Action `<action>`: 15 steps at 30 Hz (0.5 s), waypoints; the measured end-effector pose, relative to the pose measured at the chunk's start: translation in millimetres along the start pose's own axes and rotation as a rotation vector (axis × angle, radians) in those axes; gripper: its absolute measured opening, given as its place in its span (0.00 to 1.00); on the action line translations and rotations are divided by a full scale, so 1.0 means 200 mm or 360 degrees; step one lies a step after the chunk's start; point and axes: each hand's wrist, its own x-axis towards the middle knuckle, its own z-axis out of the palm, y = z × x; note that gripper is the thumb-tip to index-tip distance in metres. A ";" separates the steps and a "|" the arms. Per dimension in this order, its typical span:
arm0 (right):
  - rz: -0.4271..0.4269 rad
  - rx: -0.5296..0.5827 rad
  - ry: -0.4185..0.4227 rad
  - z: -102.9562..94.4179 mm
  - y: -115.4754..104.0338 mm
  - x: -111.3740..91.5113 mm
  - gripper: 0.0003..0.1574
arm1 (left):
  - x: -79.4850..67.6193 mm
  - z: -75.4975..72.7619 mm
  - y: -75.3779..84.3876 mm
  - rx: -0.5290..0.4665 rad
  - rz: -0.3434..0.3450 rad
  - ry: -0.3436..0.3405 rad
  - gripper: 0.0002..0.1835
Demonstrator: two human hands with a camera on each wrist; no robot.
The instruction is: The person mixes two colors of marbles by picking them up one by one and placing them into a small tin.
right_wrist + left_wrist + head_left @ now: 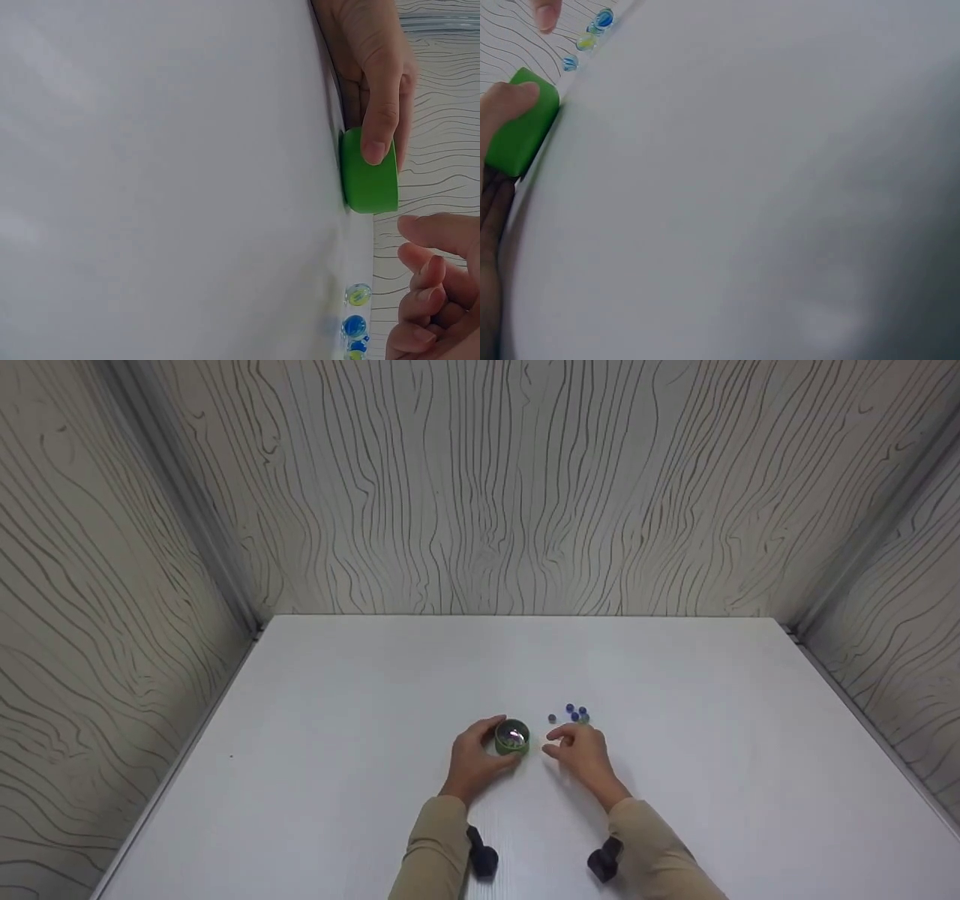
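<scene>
My left hand (475, 757) grips a small green cup (512, 749) that stands upright on the white table, its thumb on the near side and fingers around the far side. Several shiny glass marbles show inside the cup in the head view. Just right of the cup is my right hand (583, 754), its thumb and index finger apart with nothing between them. In the right wrist view the other fingers (421, 304) are bent in toward the palm. Beyond the right hand lie several blue and yellow-green glass marbles (570, 708), one of them (552, 718) apart on the left.
The white table (360, 682) extends to a back wall (480, 510) with a wood-grain pattern. Patterned side walls stand at left and right. Dark devices (484, 861) are strapped at both wrists, over beige sleeves (435, 847).
</scene>
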 end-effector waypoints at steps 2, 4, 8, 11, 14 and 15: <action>0.0006 0.0001 -0.0001 -0.01 0.01 0.00 0.09 | 0.00 0.00 0.00 0.0001 0.0001 0.0000 0.33; 0.0007 0.0001 0.0002 -0.01 0.02 0.00 0.10 | 0.00 0.00 0.00 0.0008 -0.0004 -0.0003 0.33; -0.0017 -0.0001 0.0027 -0.02 0.03 -0.01 0.10 | 0.00 0.00 -0.01 0.0031 -0.0006 0.0003 0.33; -0.0019 0.0019 0.0034 -0.03 0.04 -0.01 0.11 | 0.00 0.01 -0.01 0.0029 -0.0004 0.0017 0.33; -0.0006 0.0041 0.0039 -0.04 0.05 -0.01 0.11 | 0.00 0.01 -0.02 0.0023 -0.0001 0.0023 0.34; 0.0005 0.0046 0.0039 -0.04 0.05 -0.01 0.11 | 0.00 0.01 -0.02 0.0020 -0.0006 0.0022 0.34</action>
